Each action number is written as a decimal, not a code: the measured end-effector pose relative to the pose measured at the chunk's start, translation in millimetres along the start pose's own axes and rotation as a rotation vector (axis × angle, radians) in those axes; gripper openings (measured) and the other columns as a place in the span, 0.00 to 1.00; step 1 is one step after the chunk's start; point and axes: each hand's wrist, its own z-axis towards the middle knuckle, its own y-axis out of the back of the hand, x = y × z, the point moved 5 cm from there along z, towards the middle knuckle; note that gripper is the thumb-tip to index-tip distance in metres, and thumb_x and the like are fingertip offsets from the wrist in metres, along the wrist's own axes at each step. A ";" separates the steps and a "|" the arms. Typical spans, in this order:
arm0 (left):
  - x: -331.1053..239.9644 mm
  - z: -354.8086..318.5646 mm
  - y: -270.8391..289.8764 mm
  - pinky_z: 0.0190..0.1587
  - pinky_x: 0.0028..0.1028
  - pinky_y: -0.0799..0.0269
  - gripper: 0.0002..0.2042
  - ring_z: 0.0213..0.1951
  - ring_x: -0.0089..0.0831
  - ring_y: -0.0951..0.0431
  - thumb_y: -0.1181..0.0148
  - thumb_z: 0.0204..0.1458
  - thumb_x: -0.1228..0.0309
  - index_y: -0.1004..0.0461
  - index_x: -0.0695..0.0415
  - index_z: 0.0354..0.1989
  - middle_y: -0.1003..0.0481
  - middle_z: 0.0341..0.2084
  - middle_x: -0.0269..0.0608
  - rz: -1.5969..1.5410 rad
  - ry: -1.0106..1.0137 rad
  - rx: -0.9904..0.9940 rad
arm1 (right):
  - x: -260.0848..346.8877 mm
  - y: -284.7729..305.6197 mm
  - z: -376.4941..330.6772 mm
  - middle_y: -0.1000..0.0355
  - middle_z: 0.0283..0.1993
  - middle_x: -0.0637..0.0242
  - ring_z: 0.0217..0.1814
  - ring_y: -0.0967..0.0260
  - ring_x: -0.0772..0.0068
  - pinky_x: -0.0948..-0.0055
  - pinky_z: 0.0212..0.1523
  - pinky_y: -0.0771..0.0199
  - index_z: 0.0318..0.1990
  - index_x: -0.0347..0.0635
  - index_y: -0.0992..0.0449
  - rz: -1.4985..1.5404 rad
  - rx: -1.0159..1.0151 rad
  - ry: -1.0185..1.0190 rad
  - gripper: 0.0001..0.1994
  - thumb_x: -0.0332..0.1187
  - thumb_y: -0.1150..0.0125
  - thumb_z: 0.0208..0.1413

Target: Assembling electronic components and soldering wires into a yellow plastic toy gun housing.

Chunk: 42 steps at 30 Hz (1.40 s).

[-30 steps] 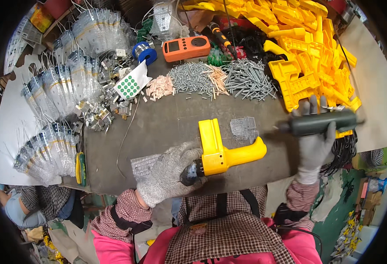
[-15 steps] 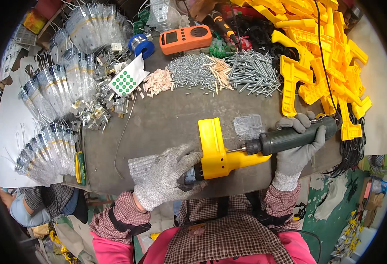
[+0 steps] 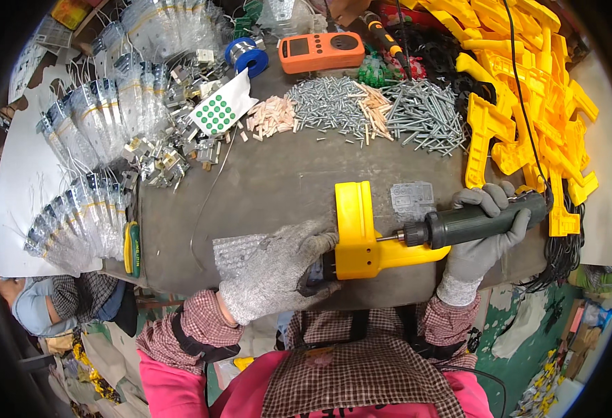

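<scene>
A speckled grey-gloved left hand [image 3: 274, 268] holds an angular bright yellow plastic housing [image 3: 354, 226] at the near edge of a dark grey worktop [image 3: 285, 184], its fingers curled about the left end. At right, a grey-gloved right hand [image 3: 485, 244] wraps its fingers around a dark green cylindrical power screwdriver [image 3: 455, 228], the slim metal bit [image 3: 391, 237] at the housing's right side. Behind lie heaped silver metal screws [image 3: 428, 115] and a boxy orange meter [image 3: 321, 53].

Yellow plastic pistol-shaped housing [image 3: 357, 233] before you, silver metal screws [image 3: 328, 103] behind it, clear plastic-wrapped bundles [image 3: 83, 132] left, yellow plastic frames [image 3: 540, 83] right
</scene>
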 end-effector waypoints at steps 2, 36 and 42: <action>2.9 1.9 -1.1 0.58 0.47 0.31 0.32 0.56 0.56 0.28 0.28 0.45 0.58 0.30 0.57 0.59 0.31 0.57 0.54 -0.026 0.032 0.019 | -2.4 -2.0 2.4 0.44 0.35 0.76 0.35 0.43 0.81 0.66 0.56 0.44 0.50 0.47 0.35 -0.014 0.021 -0.020 0.17 0.40 0.36 0.61; 15.6 -40.5 -13.8 0.58 0.58 0.33 0.29 0.62 0.56 0.33 0.40 0.51 0.68 0.33 0.35 0.65 0.39 0.66 0.46 0.476 -0.231 -0.142 | 2.1 -7.8 -15.7 0.48 0.32 0.77 0.32 0.44 0.81 0.67 0.50 0.43 0.52 0.45 0.33 -0.017 0.115 0.026 0.19 0.44 0.38 0.61; 10.4 -36.3 -10.5 0.53 0.55 0.29 0.25 0.57 0.56 0.28 0.31 0.45 0.67 0.25 0.46 0.55 0.31 0.59 0.50 0.543 -0.283 -0.197 | 3.7 -2.9 -12.9 0.47 0.32 0.76 0.32 0.45 0.79 0.67 0.50 0.42 0.52 0.45 0.32 -0.005 0.099 0.012 0.18 0.44 0.38 0.61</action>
